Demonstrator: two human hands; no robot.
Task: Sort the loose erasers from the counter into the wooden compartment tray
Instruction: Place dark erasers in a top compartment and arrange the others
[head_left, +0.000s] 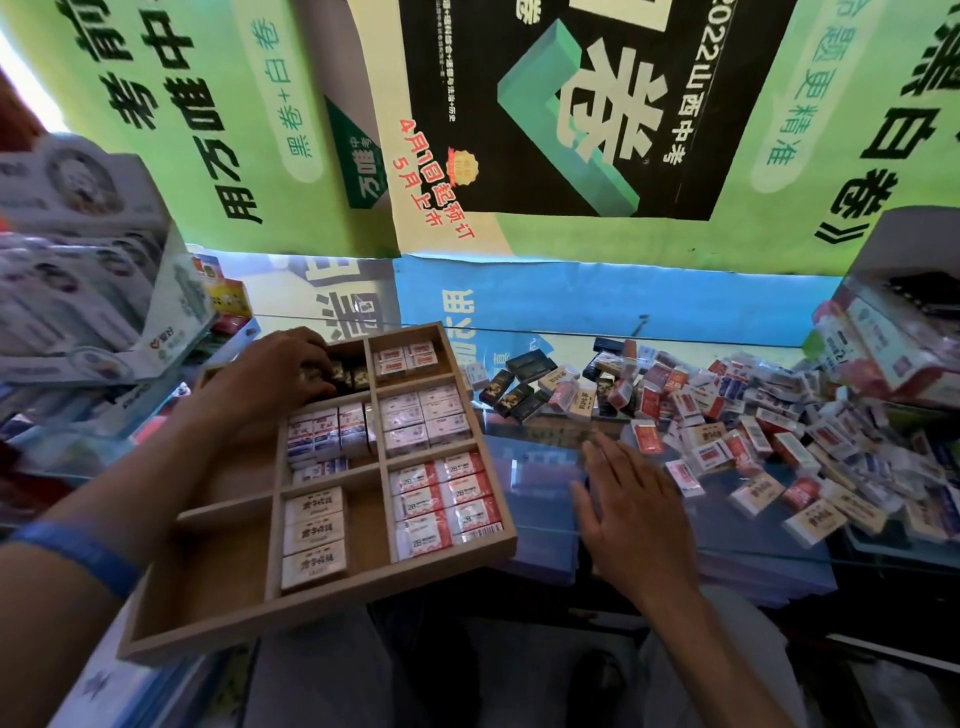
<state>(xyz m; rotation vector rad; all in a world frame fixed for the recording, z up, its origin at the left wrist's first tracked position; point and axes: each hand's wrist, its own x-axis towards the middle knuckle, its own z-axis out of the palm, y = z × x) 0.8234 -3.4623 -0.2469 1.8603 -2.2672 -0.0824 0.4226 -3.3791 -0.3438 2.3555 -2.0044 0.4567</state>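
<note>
The wooden compartment tray (363, 577) sits at the counter's near-left edge, its near corner overhanging the edge toward the person; a push on that end is likely to tip it and spill the sorted rows. The left hand (270, 374) is curled over the far-left compartment, fingers on the black erasers (349, 375) there; whether it pinches one or only presses them down cannot be told. Risk: a black eraser set crooked may ride over the divider into the neighbouring compartment. The right hand (631, 512) lies flat, fingers spread and holding nothing, on the glass counter (545, 467) just beside the tray's right wall and short of the loose pile (753, 415). Risk: a sweep toward the pile could push erasers off the counter's near edge, and mixed wrappers may be misfiled. Counts, tray: seven compartments visible; about three black erasers showing; two white at far right; about six white-and-grey in the middle right; roughly eight red 2B erasers (447, 499) at near right; about five blue-and-white (327, 436) at centre; three cream erasers (314, 535) near centre; the near-left compartment holds none. The pile spreads to the counter's right edge with several dozen pieces, too many to count exactly. Stacked packaged stationery (88, 291) stands at the left edge.
</note>
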